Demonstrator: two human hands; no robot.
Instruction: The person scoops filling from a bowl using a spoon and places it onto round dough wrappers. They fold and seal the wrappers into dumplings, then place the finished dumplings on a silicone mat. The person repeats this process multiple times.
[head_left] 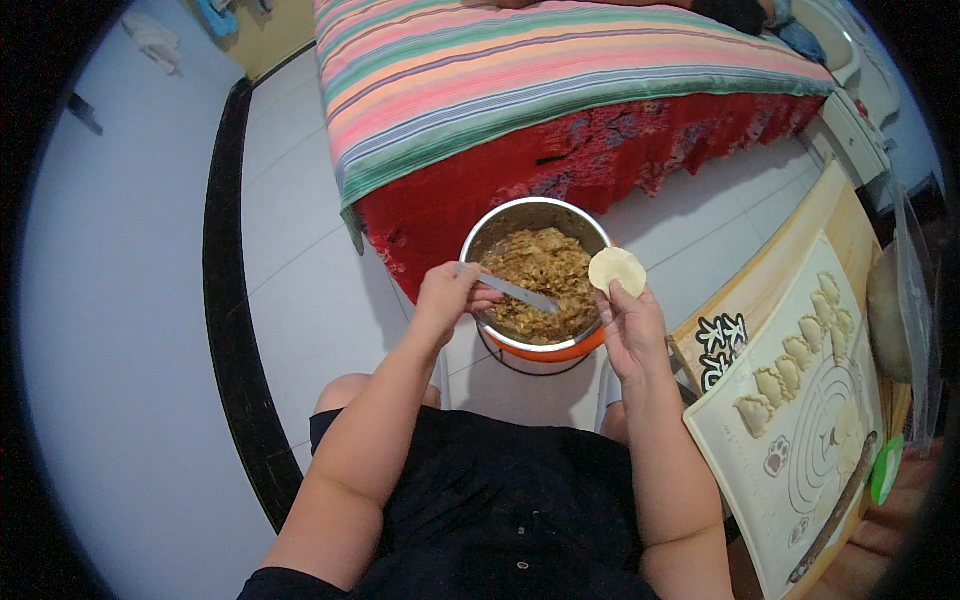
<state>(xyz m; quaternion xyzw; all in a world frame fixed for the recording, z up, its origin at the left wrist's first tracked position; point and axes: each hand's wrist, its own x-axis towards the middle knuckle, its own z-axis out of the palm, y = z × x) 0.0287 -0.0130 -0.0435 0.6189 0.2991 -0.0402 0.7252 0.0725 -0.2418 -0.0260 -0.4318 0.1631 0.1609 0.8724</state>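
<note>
My left hand (455, 298) grips the end of a flat metal spatula (515, 291), whose far tip touches the brown, chopped filling (545, 258). That filling lies in a round metal pot (488, 222), which rests on something orange between my knees. In my right hand (632, 325), thumb and fingers pinch the lower edge of a round, pale dumpling wrapper (617, 272) beside the pot's right rim. Nothing lies on the wrapper's visible face.
At right, a white pastry mat (745, 475) on a wooden board carries several folded dumplings (785, 372) and a dark rolling pin (835, 510). A green-rimmed object (886, 470) lies beside it. Ahead stands a bed with a striped cover (500, 75); part of another person shows on it.
</note>
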